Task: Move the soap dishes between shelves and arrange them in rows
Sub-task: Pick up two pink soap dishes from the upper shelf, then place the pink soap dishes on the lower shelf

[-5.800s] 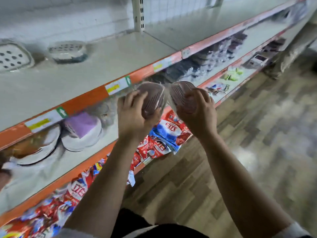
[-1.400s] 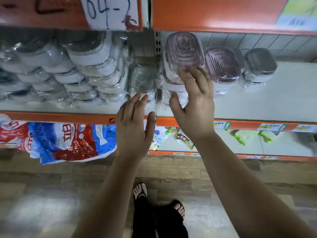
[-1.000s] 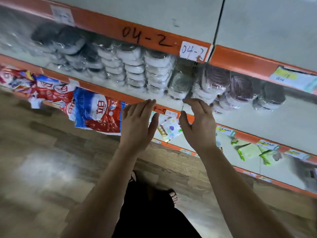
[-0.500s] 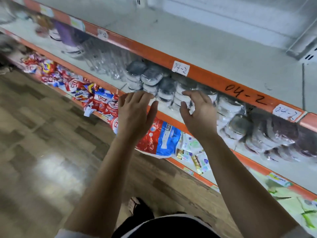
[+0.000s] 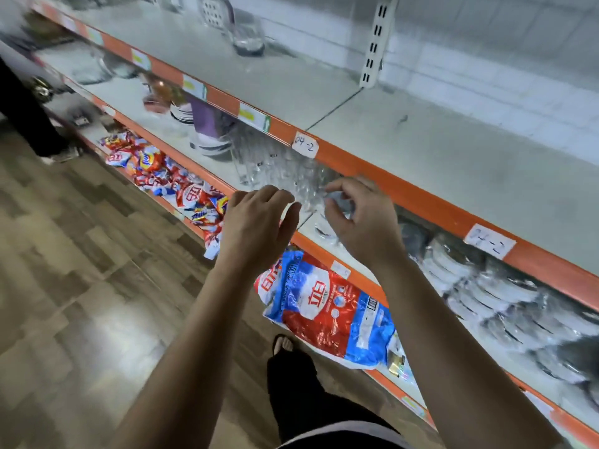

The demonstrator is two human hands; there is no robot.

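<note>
Left hand: the left hand (image 5: 256,228) is up in front of the middle shelf (image 5: 312,245), with its fingers loose and nothing in it.
Right hand: the right hand (image 5: 359,222) is just beside it, not touching it. Its fingers curl a little, and I can see nothing in them.
Soap dishes up high: a white soap dish with holes (image 5: 214,9) and a blurry clear soap dish (image 5: 248,40) sit near each other at the back of the top shelf (image 5: 421,163).
Soap dishes lower down: stacks of wrapped soap dishes (image 5: 486,286) fill the middle shelf, to the right of the hands.
Glasses: clear glasses (image 5: 275,166) stand on the middle shelf, just behind the hands.
Paper tags: two white tags (image 5: 304,145) on the orange edge say 04-2.
Bottom shelf: a big red and blue soap powder bag (image 5: 327,309) hangs over the edge under the hands.
Floor: brown wood floor (image 5: 81,286).
</note>
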